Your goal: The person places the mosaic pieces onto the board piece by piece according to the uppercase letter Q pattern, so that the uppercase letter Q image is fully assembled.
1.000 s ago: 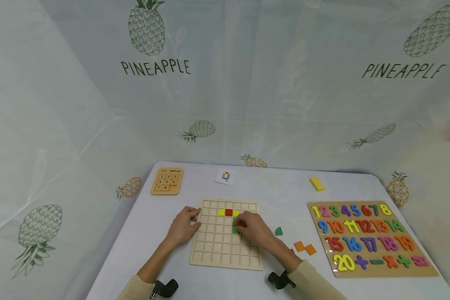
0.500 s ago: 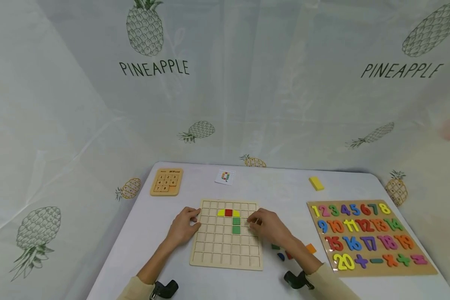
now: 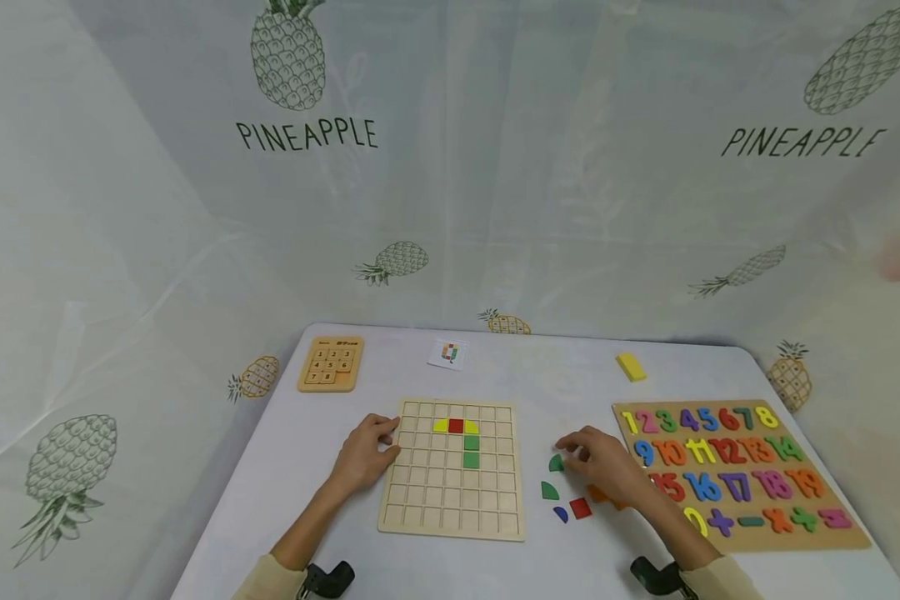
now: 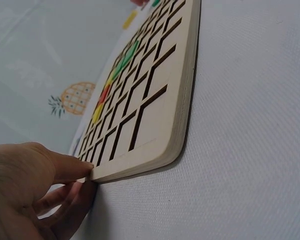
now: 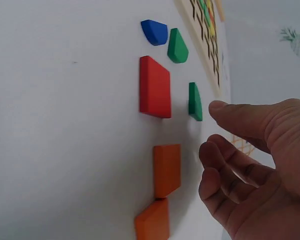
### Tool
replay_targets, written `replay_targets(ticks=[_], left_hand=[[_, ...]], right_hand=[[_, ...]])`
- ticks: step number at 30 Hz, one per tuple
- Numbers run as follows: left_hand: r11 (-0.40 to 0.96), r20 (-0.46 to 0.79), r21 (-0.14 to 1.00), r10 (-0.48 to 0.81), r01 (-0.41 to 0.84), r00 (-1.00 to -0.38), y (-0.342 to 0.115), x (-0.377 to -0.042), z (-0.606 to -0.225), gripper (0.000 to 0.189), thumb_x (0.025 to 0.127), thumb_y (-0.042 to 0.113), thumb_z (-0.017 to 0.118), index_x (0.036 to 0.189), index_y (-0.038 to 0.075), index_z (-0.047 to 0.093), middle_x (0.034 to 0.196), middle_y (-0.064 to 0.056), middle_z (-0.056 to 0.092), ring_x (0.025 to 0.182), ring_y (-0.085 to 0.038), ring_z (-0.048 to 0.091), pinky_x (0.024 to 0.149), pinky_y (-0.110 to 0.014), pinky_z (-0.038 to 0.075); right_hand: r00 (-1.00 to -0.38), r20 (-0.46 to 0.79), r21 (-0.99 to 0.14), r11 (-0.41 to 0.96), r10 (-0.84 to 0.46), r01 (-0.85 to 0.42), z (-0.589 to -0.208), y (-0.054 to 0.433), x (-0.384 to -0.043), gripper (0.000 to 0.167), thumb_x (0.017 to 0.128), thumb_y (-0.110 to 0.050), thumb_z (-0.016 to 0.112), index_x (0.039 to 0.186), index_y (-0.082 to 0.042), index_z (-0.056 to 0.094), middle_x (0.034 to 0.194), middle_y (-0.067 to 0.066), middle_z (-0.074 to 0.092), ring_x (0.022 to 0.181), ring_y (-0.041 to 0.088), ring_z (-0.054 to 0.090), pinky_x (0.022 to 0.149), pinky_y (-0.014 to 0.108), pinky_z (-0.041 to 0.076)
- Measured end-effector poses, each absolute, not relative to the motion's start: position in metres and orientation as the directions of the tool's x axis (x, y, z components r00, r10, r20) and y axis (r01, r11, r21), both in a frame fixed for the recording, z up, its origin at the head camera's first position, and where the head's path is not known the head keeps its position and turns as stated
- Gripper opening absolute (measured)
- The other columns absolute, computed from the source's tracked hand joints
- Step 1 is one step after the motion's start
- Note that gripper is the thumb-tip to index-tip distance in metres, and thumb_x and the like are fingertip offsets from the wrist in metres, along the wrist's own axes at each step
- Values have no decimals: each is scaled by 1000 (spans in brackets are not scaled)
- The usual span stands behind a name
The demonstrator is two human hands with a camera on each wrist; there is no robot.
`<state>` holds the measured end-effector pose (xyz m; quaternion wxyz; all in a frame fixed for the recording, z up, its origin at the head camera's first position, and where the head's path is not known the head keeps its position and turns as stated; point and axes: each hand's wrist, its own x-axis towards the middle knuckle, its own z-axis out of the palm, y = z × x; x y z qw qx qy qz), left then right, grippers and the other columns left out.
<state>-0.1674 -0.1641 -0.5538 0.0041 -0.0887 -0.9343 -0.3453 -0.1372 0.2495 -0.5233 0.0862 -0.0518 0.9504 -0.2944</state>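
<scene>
The wooden grid board [image 4: 157, 107] lies flat on the white counter [image 4: 245, 125], its rounded corner close by. At the board's edge, the left hand [image 4: 37, 185] rests its thumb tip on the rim, with the other fingers lower, alongside the same edge. Set in the board's cells, in line, are a yellow piece [image 4: 97, 113], a red piece [image 4: 104, 94], another bit of yellow and green pieces [image 4: 125, 61]. Beyond the board are a yellow block [image 4: 130, 19] and a cloth with an orange pineapple print [image 4: 77, 98].
</scene>
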Motion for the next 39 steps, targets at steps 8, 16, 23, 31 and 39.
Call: replay_targets(ticks=[8,16,23,31,39], left_hand=[[742,72,648,163,171,-984,-163,-166,-554,53,84,11,79,134,3,64,117,-4,63,88,-10,58,70,-28,44],[743,90,649,138,163,-986,-162,-166,-557,52,83,10,79,132,3,65,115,-4,64,89,-11,59,73,-29,45],[740,105,652,128,165,-986,-160,-164,-556,50,82,8,79,130,2,66,114,-5,65,89,-11,60,73,-30,46],[738,120,650,137,182,-983,-162,-164,-553,49,83,8,79,130,2,67,114,-4,65,88,-11,60,72,-30,46],[734,108,655,148,182,-983,-163,-166,-553,50,83,8,79,131,2,66,114,-4,64,86,-10,58,71,-29,44]], right_hand=[[-972,-171,-564,825,-160,-37,-532,254,-129,30,86,-16,79,115,-21,75,97,-4,59,82,14,51,64,22,47],[-972,-159,-567,822,-171,-52,-535,251,-131,32,87,-14,78,118,-20,75,99,-3,59,81,14,50,63,22,47],[-975,-140,-556,828,-172,-66,-538,247,-132,27,86,-13,79,112,-23,76,99,-4,58,83,13,50,66,23,47],[-977,-126,-552,830,-173,-76,-532,253,-136,27,86,-14,79,112,-20,74,96,-5,62,81,12,53,67,22,49],[-951,-260,-566,825,-167,10,-514,280,-128,24,86,-17,79,109,-19,75,97,-4,64,83,16,53,66,27,48]])
